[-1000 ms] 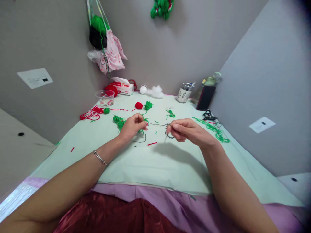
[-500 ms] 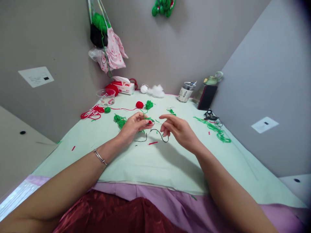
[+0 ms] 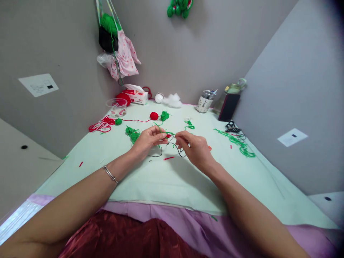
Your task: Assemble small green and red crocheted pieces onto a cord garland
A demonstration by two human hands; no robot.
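Over the middle of the table, my left hand (image 3: pixel 148 140) pinches a small red and green yarn piece (image 3: pixel 168 135) between thumb and fingers. My right hand (image 3: pixel 194 146) is closed just to the right of it, thumb and index finger pressed together at the piece's right edge; what they grip is too small to make out. A dark thread (image 3: pixel 177 147) curls below the piece, between the hands. Beyond them lie a red yarn ball (image 3: pixel 154 115) and a green yarn bundle (image 3: pixel 165 115). More green yarn (image 3: pixel 132 134) lies beside my left hand.
At the back stand a tissue box (image 3: pixel 138 96), clear tub (image 3: pixel 118 107), white stuffing (image 3: pixel 172 100), pen tin (image 3: pixel 205 101) and bottle (image 3: pixel 236 88) with a phone (image 3: pixel 229 107) leaning. Black scissors (image 3: pixel 232 127) and green strands (image 3: pixel 240 144) lie right. Red yarn (image 3: pixel 103 124) lies left.
My right hand has moved slightly left to the yarn piece, and its spread fingers have closed into a pinch. My left hand has barely moved.
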